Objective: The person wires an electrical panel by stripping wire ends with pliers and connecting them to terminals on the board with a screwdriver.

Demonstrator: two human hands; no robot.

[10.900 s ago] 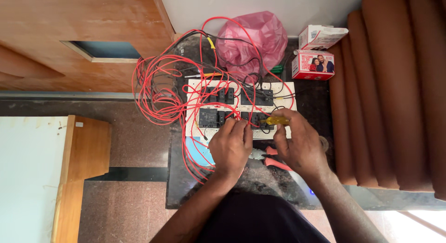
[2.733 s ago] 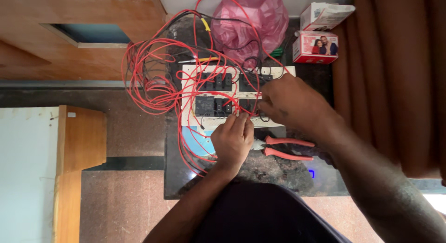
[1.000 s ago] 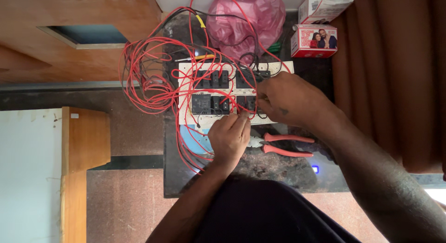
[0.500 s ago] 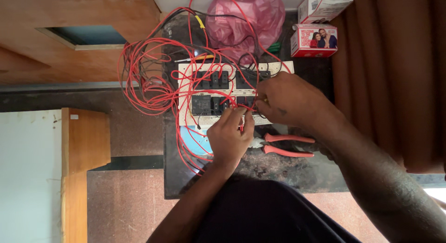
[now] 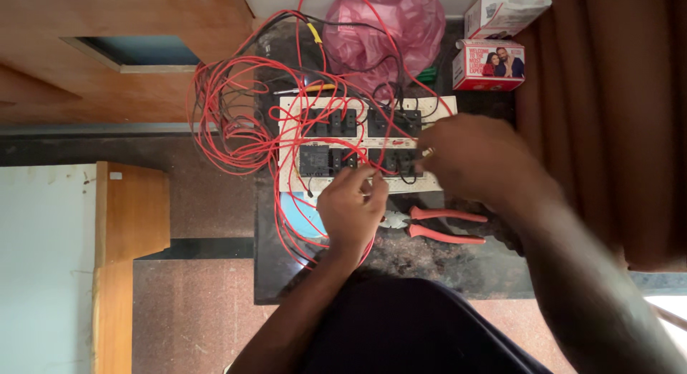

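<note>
I see a dark speckled stone worktop (image 5: 458, 263). On it lie a white switch board (image 5: 358, 144) tangled in red wire (image 5: 236, 120), red-handled pliers (image 5: 436, 224) just beside it, a pink plastic bag (image 5: 383, 27) and two small cartons (image 5: 489, 64) at the far edge.

— What colours have I got in front of me?

— My board (image 5: 361, 141) is cream-white with black switch blocks (image 5: 329, 122), and red wire (image 5: 229, 124) loops all over it and past the counter's left edge. One lead has a yellow tip (image 5: 313, 34).

— And the counter (image 5: 444, 263)?

— Dark speckled stone. My pliers (image 5: 436, 225) have salmon-red handles. At the far edge sits a translucent pink bag (image 5: 383, 27); at the far right corner, a red-and-white box (image 5: 488, 63). A blue round thing (image 5: 300, 215) shows near my left hand (image 5: 352, 209).
</note>
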